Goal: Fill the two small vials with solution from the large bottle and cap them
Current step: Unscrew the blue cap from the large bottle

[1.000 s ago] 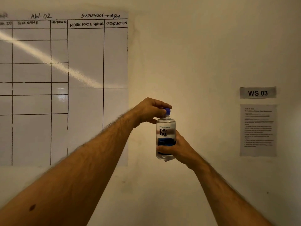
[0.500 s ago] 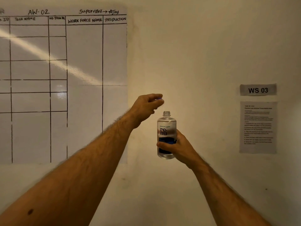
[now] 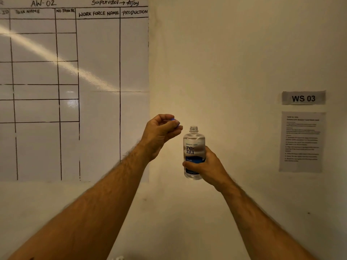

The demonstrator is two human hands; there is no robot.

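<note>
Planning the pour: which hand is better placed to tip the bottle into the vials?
Probably the right hand: it grips the open bottle. The left hand pinches the blue cap.

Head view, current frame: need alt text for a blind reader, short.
A person's right hand holds an uncapped clear solution bottle upright at chest height, while the left hand pinches its blue cap just up and left of the open neck. Behind is a cream wall with a ruled whiteboard chart, a "WS 03" sign and a printed instruction sheet.

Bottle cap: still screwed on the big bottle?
No. The bottle neck is bare in the right hand; the left hand pinches the purple cap beside it.
</note>
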